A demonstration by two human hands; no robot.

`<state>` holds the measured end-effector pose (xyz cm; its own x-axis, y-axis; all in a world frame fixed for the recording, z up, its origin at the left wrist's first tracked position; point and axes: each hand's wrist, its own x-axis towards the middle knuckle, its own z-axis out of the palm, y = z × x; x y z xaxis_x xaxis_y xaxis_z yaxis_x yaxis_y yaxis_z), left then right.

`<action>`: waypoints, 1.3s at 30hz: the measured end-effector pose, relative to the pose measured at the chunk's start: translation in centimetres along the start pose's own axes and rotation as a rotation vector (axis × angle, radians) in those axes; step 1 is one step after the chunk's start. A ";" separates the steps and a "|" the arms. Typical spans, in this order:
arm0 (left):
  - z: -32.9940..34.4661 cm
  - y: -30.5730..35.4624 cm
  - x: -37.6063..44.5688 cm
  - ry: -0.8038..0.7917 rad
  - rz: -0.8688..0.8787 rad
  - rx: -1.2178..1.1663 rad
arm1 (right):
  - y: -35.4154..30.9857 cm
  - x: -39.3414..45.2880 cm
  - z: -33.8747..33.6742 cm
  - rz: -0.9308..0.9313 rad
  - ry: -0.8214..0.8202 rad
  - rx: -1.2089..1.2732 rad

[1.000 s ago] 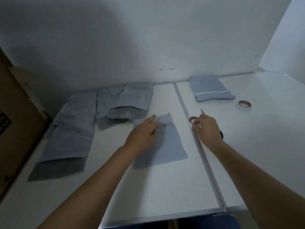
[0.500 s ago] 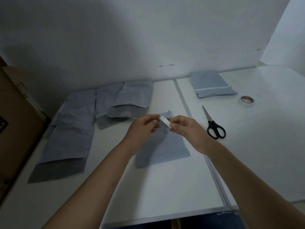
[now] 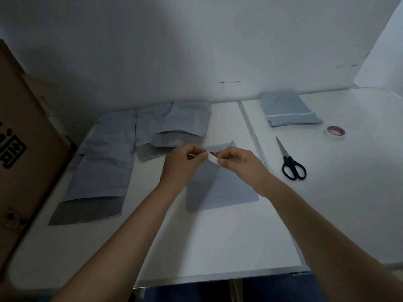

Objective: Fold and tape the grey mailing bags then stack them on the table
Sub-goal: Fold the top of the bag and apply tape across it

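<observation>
A folded grey mailing bag (image 3: 220, 188) lies on the white table (image 3: 218, 247) in front of me. Above its far end, my left hand (image 3: 183, 164) and my right hand (image 3: 239, 164) together hold a small roll of white tape (image 3: 212, 155) with a red core; the fingertips of both pinch it. Several unfolded grey bags (image 3: 104, 162) lie spread at the left. Some folded bags (image 3: 287, 112) sit stacked at the back right.
Black-handled scissors (image 3: 290, 162) lie right of the table seam. A second tape roll (image 3: 336, 133) rests further right. A brown cardboard box (image 3: 24, 153) stands along the left edge. A white wall runs behind the table.
My right hand picked the tape roll up beside the scissors and brought it over the folded bag. My left hand lifted off the bag and met it, and both now hold the roll.
</observation>
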<state>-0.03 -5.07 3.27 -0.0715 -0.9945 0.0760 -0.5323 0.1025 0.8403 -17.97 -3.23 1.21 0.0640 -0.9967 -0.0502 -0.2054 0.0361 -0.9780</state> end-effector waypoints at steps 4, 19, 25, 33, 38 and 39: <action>-0.6 -0.2 0.2 0.075 0.125 0.097 | -0.5 0.2 0.5 -0.002 -0.013 0.026; -2.9 -0.5 0.6 -0.293 -0.008 -0.358 | -1.8 0.0 0.5 0.228 -0.134 0.677; -3.0 -0.8 0.0 -0.361 -0.452 -0.556 | -1.8 -0.2 0.9 0.148 -0.142 0.531; -3.4 -0.9 0.4 -0.335 -0.493 -0.502 | -2.2 -0.3 1.4 0.024 -0.115 0.273; -3.7 -0.8 0.7 -0.306 -0.451 -0.466 | -2.9 0.1 1.5 0.002 -0.117 0.167; -3.7 -0.7 0.7 -0.298 -0.444 -0.476 | -3.0 0.2 1.5 0.005 -0.139 0.192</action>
<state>3.43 -5.96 4.74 -0.1970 -0.8859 -0.4199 -0.1435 -0.3977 0.9062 -15.92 -3.40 3.88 0.2002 -0.9773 -0.0692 -0.0171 0.0671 -0.9976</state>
